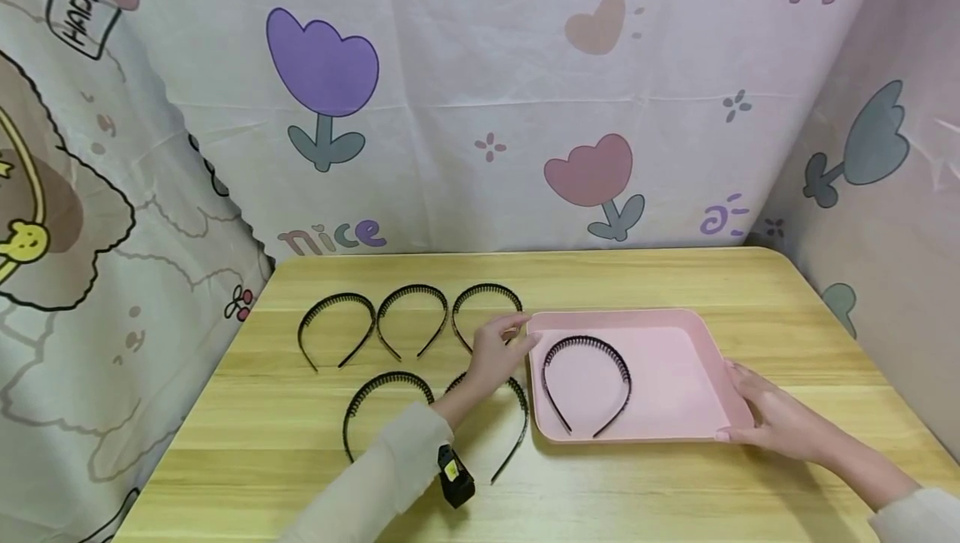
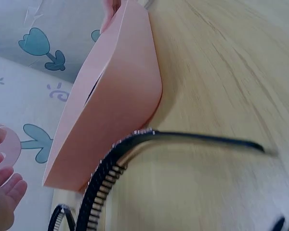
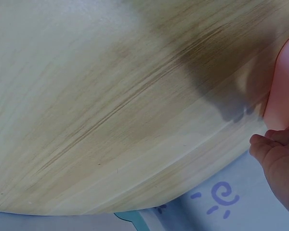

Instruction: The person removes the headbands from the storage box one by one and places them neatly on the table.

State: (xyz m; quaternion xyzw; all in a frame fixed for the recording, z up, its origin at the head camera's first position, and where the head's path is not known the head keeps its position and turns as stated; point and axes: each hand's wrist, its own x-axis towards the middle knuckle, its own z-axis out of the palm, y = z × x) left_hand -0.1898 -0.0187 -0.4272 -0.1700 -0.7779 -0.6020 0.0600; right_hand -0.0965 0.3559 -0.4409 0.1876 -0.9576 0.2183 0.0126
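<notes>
A shallow pink tray lies on the table with one black toothed headband inside, towards its left side. My left hand hovers at the tray's left edge with loosely bent fingers and holds nothing that I can see. Under that arm, a headband on the table is partly hidden; the left wrist view shows a headband close beside the tray wall. With fingers along the right wall and thumb at the front corner, my right hand grips the tray.
Three headbands stand in a back row: left, middle and right. Another headband lies in front, partly behind the left sleeve. A small black device sits at the left wrist. Printed cloth hangs behind the wooden table.
</notes>
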